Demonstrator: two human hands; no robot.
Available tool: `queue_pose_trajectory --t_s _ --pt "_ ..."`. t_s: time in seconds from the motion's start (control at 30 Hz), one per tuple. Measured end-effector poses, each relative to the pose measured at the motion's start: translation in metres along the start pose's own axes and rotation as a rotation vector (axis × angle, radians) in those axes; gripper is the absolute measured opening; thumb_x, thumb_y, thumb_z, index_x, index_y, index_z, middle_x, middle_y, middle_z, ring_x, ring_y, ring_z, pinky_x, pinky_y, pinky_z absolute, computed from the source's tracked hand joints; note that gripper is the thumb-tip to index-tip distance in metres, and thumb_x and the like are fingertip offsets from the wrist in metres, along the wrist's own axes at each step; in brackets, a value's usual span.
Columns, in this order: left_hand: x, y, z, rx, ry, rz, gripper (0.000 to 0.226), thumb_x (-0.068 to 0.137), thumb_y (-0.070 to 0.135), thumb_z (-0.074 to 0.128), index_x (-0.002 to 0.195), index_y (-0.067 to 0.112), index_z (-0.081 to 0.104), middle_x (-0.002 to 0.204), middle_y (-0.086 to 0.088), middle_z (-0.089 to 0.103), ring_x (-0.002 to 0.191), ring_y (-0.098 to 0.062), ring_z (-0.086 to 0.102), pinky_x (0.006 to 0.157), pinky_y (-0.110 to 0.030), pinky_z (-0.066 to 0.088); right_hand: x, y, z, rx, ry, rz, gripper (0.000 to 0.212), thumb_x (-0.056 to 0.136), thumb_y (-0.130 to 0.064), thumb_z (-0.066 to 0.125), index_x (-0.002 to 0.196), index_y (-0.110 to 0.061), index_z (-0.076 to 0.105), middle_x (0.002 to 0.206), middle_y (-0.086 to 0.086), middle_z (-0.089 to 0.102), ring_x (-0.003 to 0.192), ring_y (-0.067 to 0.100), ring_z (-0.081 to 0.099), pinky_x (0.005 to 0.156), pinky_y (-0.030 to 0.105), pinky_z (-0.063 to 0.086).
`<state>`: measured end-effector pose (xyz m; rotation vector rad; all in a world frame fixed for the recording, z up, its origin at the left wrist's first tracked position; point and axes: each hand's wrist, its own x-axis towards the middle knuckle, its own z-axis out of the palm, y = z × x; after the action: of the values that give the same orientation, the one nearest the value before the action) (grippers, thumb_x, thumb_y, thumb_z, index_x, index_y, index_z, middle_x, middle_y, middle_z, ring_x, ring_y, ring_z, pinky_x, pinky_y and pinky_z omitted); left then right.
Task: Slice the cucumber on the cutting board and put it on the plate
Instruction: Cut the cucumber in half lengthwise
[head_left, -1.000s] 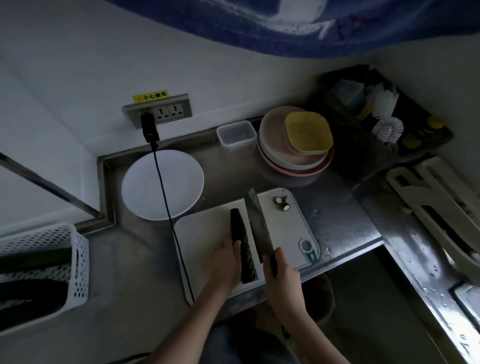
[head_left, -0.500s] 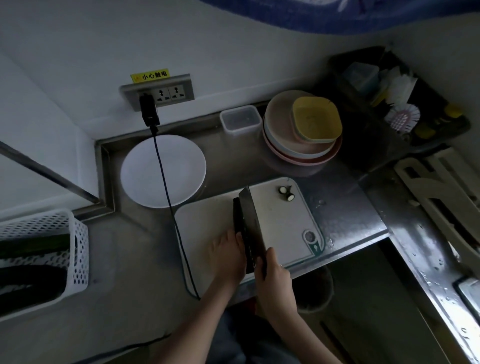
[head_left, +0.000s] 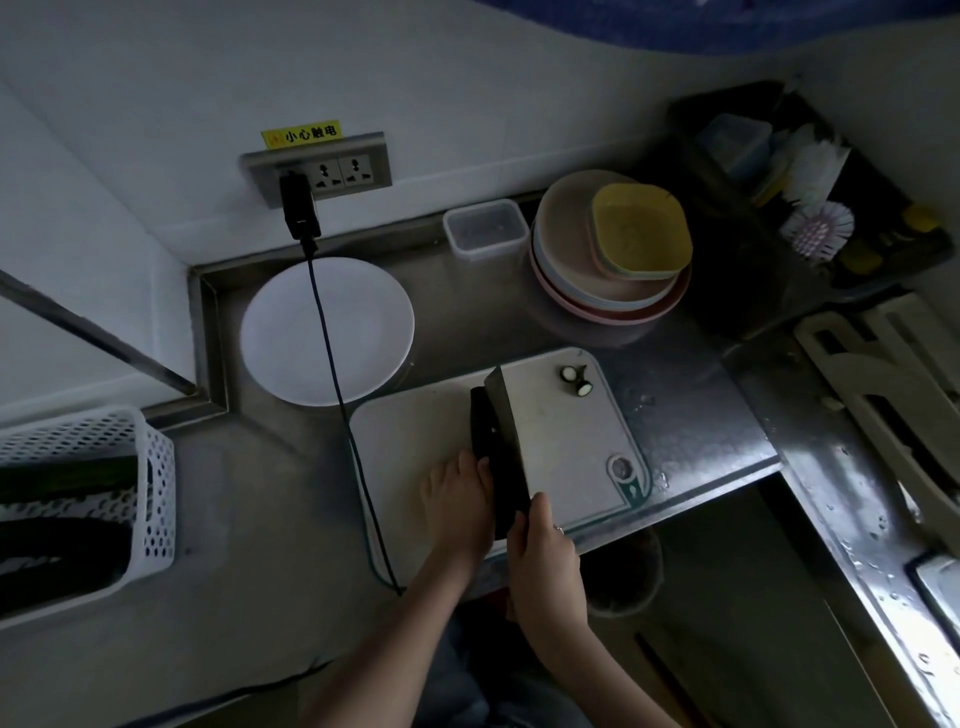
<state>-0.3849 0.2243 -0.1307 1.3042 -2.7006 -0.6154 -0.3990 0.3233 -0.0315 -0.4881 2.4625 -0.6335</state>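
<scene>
Black cable (head_left: 332, 364) crossing white plate (head_left: 291, 338), dish stack (head_left: 608, 280) behind cutting board (head_left: 566, 436)

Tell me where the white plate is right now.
In the head view, the white plate sits on the steel counter at back left, just beyond the cutting board's far-left corner, below the wall socket, with the black cable crossing it.

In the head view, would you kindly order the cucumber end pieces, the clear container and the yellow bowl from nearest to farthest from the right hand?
From the right hand:
1. Cucumber end pieces, at the board's far right corner.
2. Clear container, by the back wall, left of the plate stack.
3. Yellow bowl, atop that stack; too close to the container to rank surely.
</scene>
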Motion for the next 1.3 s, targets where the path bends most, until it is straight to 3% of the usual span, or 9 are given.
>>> queue_pose_trajectory --t_s 0.23,0.4,0.57,0.73,0.83,1.03,1.2,1.3 --pt "0.001 -0.009 0.004 -0.011 -0.036 0.02 0.035 0.092 0.027 0.025 0.092 0.016 0.058 0.09 -0.003 0.061 0.085 -0.027 0.056 0.072 -0.036 0.036 0.0 -0.002 0.003 0.002 -0.013 -0.008 0.012 0.101 -0.029 0.034 0.09 -0.023 0.031 0.074 0.005 0.058 0.066 0.026 0.059 0.053 0.039 0.045" --pt "0.001 -0.004 -0.002 -0.09 0.007 -0.006 0.051 0.089 0.034 0.011 0.089 0.014 0.058 0.088 -0.006 0.062 0.085 -0.029 0.057 0.073 -0.037 0.033 0.0 -0.003 0.005 -0.008 -0.005 0.02 0.007 0.1 -0.029 0.035 0.096 -0.023 0.034 0.076 0.004 0.059 0.07 0.028 0.06 0.057 0.042 0.05" --pt "0.001 -0.008 0.003 -0.056 -0.028 0.008 0.043 0.09 0.031 0.018 0.089 0.015 0.059 0.089 -0.005 0.061 0.085 -0.029 0.056 0.071 -0.036 0.033 0.0 -0.003 0.006 -0.027 -0.002 0.031 0.006 0.099 -0.029 0.036 0.097 -0.023 0.033 0.076 0.003 0.058 0.071 0.028 0.059 0.058 0.042 0.05" --pt "0.0 -0.009 0.007 0.01 -0.076 -0.001 0.013 0.095 0.022 0.046 0.098 0.017 0.057 0.096 -0.002 0.06 0.088 -0.026 0.052 0.069 -0.034 0.025 -0.001 -0.004 0.008 -0.046 0.016 0.03 0.008 0.099 -0.028 0.036 0.094 -0.025 0.031 0.075 0.003 0.056 0.069 0.026 0.059 0.057 0.042 0.05" --pt "-0.001 -0.01 0.009 0.029 -0.048 0.008 0.008 0.094 0.022 0.051 0.094 0.017 0.057 0.092 -0.003 0.059 0.084 -0.026 0.053 0.067 -0.033 0.021 -0.001 -0.003 0.011 -0.065 0.023 0.036 0.011 0.099 -0.027 0.037 0.093 -0.025 0.029 0.075 0.003 0.057 0.069 0.027 0.059 0.059 0.044 0.051" --pt "0.001 -0.005 0.002 -0.07 -0.034 -0.018 0.036 0.094 0.028 0.027 0.09 0.014 0.06 0.09 -0.006 0.063 0.085 -0.029 0.057 0.071 -0.036 0.036 0.006 -0.005 0.018 -0.102 -0.005 0.03 0.01 0.099 -0.025 0.036 0.092 -0.023 0.029 0.08 0.006 0.059 0.071 0.029 0.059 0.057 0.042 0.049" --pt "0.002 -0.005 0.005 -0.073 0.004 -0.014 0.03 0.091 0.027 0.035 0.081 0.015 0.06 0.079 -0.004 0.063 0.074 -0.027 0.058 0.066 -0.034 0.04 0.01 -0.003 0.022 -0.145 -0.024 0.03 0.01 0.1 -0.026 0.034 0.106 -0.019 0.034 0.087 0.007 0.062 0.076 0.03 0.061 0.061 0.043 0.052" --pt "0.001 -0.001 -0.001 -0.101 0.066 -0.033 0.035 0.088 0.027 0.031 0.072 0.014 0.059 0.07 -0.003 0.063 0.066 -0.027 0.058 0.061 -0.032 0.042 0.01 -0.003 0.019 -0.15 -0.039 0.039 0.012 0.101 -0.03 0.029 0.102 -0.019 0.031 0.09 0.01 0.064 0.081 0.033 0.064 0.062 0.042 0.051"
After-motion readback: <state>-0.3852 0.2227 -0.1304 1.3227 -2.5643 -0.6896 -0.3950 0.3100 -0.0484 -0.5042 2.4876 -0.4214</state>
